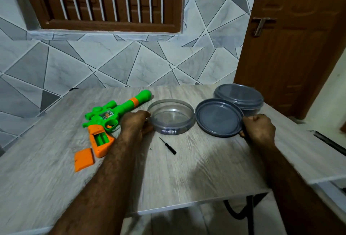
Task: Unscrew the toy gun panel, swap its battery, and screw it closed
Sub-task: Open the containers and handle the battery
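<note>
A green and orange toy gun lies on the table at the left, its orange grip open so the green battery bay shows. The loose orange panel lies just left of the grip. A small black screwdriver rests near the table's middle, with a tiny screw to its left. My left hand grips the left wall of a clear round container that holds batteries at its near side. My right hand pinches the right rim of a grey lid.
A second grey lidded container stands at the back right of the wood-grain table. A tiled wall runs behind the table and a brown door stands at the right. The table's right and near edges drop to the floor.
</note>
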A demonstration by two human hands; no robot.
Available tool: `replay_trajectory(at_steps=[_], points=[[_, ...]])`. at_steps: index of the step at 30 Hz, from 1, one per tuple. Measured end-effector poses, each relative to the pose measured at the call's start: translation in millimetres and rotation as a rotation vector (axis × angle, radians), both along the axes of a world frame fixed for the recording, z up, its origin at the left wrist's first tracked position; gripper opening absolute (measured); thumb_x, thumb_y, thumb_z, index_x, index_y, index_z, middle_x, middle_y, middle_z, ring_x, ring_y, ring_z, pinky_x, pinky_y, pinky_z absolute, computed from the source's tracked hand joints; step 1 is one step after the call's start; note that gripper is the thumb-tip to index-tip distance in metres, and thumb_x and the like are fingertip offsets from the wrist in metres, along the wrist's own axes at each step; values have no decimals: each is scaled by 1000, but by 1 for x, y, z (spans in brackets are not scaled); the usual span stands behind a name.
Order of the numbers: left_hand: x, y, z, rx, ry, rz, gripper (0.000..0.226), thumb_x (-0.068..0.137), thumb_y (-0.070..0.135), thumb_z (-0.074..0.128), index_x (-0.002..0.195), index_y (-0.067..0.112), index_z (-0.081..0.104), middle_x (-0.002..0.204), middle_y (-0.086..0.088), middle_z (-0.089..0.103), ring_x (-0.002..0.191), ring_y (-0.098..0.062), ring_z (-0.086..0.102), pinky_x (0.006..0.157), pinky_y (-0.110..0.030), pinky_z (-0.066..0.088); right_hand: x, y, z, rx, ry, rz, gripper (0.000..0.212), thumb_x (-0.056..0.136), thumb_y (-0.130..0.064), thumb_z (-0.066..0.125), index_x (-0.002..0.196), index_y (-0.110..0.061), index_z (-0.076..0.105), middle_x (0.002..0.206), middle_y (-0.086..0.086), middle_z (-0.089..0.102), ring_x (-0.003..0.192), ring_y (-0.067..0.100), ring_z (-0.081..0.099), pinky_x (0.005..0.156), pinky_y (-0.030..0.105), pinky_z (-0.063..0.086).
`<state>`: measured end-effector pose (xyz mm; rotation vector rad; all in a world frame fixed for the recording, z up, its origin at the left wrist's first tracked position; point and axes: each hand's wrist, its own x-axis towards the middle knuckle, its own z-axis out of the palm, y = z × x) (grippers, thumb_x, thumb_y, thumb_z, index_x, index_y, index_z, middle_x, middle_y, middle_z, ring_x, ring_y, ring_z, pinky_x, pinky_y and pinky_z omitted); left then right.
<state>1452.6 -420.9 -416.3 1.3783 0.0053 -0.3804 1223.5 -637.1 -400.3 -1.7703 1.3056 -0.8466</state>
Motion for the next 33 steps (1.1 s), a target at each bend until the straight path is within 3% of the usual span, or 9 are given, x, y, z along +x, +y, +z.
replay_trajectory(at_steps=[3, 7, 13, 18, 23, 28, 31, 33], points=[[0, 1, 2, -8, -12, 9, 4, 86, -1, 60, 89, 1, 58, 70, -12, 53, 56, -20, 54, 40, -24, 53, -7, 1, -1, -22, 46, 14, 20, 89, -21, 62, 74, -9, 67, 62, 7, 69, 60, 21, 66, 60, 34, 54], [-1, 0, 1, -1, -24, 38, 13, 84, -3, 61, 74, 2, 55, 67, -13, 54, 52, -20, 55, 39, -23, 52, -10, 1, -2, -25, 95, 36, 16, 87, -20, 63, 76, -9, 66, 66, 9, 70, 69, 25, 69, 71, 43, 58], [-2, -2, -1, -3, -25, 41, 5, 83, -2, 62, 81, 1, 58, 74, -17, 60, 58, -24, 61, 51, -29, 56, 0, 3, 9, -135, 373, 101, 14, 90, -19, 62, 80, -9, 59, 75, 9, 62, 66, 21, 58, 57, 33, 46], [-4, -2, -1, -6, -24, 26, 4, 84, -3, 61, 85, 0, 58, 77, -18, 62, 63, -27, 64, 46, -28, 55, 14, 15, 17, -321, 608, 104, 10, 91, -17, 62, 98, -10, 58, 84, 8, 58, 76, 24, 60, 68, 38, 52], [-3, -2, -2, 8, -28, 33, 4, 82, -3, 61, 85, -1, 61, 86, -24, 65, 74, -32, 68, 61, -37, 60, 26, 19, 32, -369, 745, 107, 20, 92, -14, 60, 111, -9, 58, 87, 9, 49, 82, 26, 51, 72, 39, 46], [-1, 0, -2, 63, -31, 18, 5, 79, -1, 65, 82, 0, 61, 90, -28, 68, 83, -37, 71, 76, -54, 59, 26, 17, 35, -230, 809, 124, 32, 85, -13, 70, 114, -8, 58, 103, 12, 57, 91, 29, 54, 85, 45, 49], [-3, 3, 2, 107, -58, -26, 6, 77, 1, 67, 78, 2, 61, 92, -28, 69, 84, -37, 71, 78, -54, 59, 31, 17, 36, -250, 804, 150, 28, 84, -13, 71, 110, -8, 61, 102, 12, 60, 92, 29, 57, 83, 44, 50], [-7, 5, 7, 286, -211, -22, 6, 77, 9, 69, 75, 9, 64, 89, -21, 70, 84, -33, 70, 82, -46, 59, 44, 21, 43, -331, 747, 253, 22, 86, -15, 69, 107, -7, 65, 97, 9, 63, 90, 26, 61, 79, 39, 51]])
